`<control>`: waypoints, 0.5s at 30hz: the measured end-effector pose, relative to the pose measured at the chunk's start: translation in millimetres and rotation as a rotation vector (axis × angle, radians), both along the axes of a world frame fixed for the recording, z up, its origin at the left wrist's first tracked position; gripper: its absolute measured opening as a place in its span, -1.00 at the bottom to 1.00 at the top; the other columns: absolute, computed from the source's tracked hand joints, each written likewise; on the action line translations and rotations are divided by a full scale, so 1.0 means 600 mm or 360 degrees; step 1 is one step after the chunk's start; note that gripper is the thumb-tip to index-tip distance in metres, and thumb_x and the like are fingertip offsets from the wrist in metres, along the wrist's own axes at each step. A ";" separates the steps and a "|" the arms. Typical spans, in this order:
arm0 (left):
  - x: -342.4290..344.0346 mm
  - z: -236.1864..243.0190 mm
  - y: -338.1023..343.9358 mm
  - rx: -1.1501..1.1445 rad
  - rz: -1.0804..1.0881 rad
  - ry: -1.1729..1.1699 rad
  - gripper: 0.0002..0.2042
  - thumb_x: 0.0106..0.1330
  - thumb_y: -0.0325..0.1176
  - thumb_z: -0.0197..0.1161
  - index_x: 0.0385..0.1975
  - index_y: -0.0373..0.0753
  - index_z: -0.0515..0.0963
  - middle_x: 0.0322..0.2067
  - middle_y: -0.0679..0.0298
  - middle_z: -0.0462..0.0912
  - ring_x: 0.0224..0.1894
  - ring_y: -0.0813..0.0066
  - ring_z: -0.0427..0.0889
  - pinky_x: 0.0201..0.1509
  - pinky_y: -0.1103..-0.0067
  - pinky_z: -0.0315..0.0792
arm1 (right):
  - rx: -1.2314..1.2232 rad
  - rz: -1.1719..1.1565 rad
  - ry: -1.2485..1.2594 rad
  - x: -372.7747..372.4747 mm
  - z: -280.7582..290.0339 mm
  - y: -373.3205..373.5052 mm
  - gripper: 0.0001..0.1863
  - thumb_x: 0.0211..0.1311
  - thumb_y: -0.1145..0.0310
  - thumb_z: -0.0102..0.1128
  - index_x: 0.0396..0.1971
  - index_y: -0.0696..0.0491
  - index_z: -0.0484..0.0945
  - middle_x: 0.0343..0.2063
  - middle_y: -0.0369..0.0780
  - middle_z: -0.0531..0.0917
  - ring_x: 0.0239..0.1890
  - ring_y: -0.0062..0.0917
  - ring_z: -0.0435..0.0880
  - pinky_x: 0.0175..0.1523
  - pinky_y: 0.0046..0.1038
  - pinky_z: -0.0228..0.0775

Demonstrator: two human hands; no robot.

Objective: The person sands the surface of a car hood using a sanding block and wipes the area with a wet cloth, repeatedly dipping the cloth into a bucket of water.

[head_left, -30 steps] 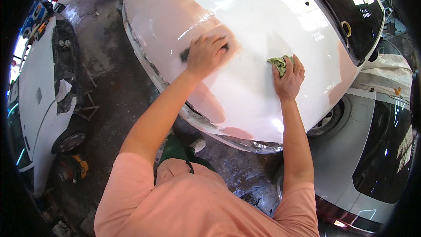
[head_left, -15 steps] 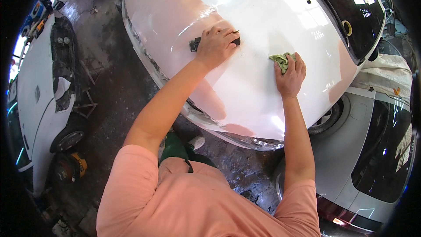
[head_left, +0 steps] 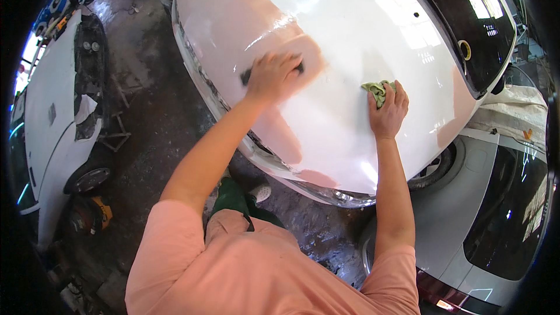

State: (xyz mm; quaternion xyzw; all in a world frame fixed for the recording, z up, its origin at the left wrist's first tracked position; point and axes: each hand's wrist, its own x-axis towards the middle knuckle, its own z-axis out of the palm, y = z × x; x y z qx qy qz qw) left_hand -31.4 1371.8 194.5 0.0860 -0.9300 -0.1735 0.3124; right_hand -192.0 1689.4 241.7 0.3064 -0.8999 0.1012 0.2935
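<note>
My left hand point(head_left: 270, 78) is closed over a dark sanding block point(head_left: 245, 77), slightly blurred, pressed on the white hood point(head_left: 335, 35) of a car within a patch of pinkish filler or primer point(head_left: 204, 23). My right hand point(head_left: 386, 115) grips a crumpled green cloth point(head_left: 374, 90) on the hood's glossy white part. Other pink patches point(head_left: 454, 118) show along the hood's edges.
A partly stripped white car point(head_left: 51, 99) stands at left on a dark concrete floor point(head_left: 149, 116), with metal stands point(head_left: 118, 137) and a black-and-yellow tool point(head_left: 96, 216) nearby. A grey car point(head_left: 443, 221) and pale sheeting point(head_left: 504, 111) are at right. A yellow roll point(head_left: 465, 49) lies on the windscreen.
Over the last second my left hand moved the block rightward, then back left and down. My right hand stayed on the cloth with only slight shifts. The view moved a little.
</note>
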 end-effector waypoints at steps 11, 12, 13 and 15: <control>-0.072 0.045 -0.010 0.0039 0.0083 0.0008 -0.62 0.43 -0.18 0.33 0.22 0.04 0.66 0.20 0.45 0.67 0.19 0.23 0.56 0.29 0.18 0.39 | 0.0000 0.0013 -0.0046 0.000 -0.004 -0.007 -0.43 0.31 0.01 0.46 0.22 -0.05 0.60 0.41 -0.10 0.45 0.45 -0.06 0.37 0.52 0.03 0.21; -0.035 0.008 0.005 0.0052 0.0051 0.0045 -0.63 0.43 -0.16 0.33 0.20 0.02 0.66 0.20 0.45 0.68 0.19 0.24 0.56 0.27 0.19 0.38 | 0.0003 0.0000 -0.0024 -0.005 -0.001 0.004 -0.43 0.31 0.01 0.46 0.22 -0.05 0.59 0.41 -0.10 0.45 0.45 -0.06 0.37 0.52 0.03 0.21; 0.006 -0.018 0.017 0.0057 0.0032 0.0065 -0.65 0.43 -0.14 0.34 0.18 0.01 0.67 0.21 0.45 0.68 0.18 0.26 0.56 0.26 0.19 0.37 | -0.0001 0.0000 -0.0021 -0.003 -0.004 0.009 -0.43 0.31 0.01 0.46 0.23 -0.05 0.59 0.41 -0.10 0.45 0.45 -0.06 0.38 0.52 0.03 0.21; 0.065 -0.027 0.039 0.0030 0.0080 0.0006 -0.66 0.44 -0.15 0.34 0.17 0.00 0.67 0.20 0.45 0.68 0.18 0.25 0.56 0.26 0.20 0.37 | -0.0003 -0.0004 -0.0016 -0.002 -0.005 0.016 -0.43 0.31 0.02 0.46 0.23 -0.05 0.59 0.41 -0.09 0.46 0.45 -0.06 0.38 0.52 0.03 0.21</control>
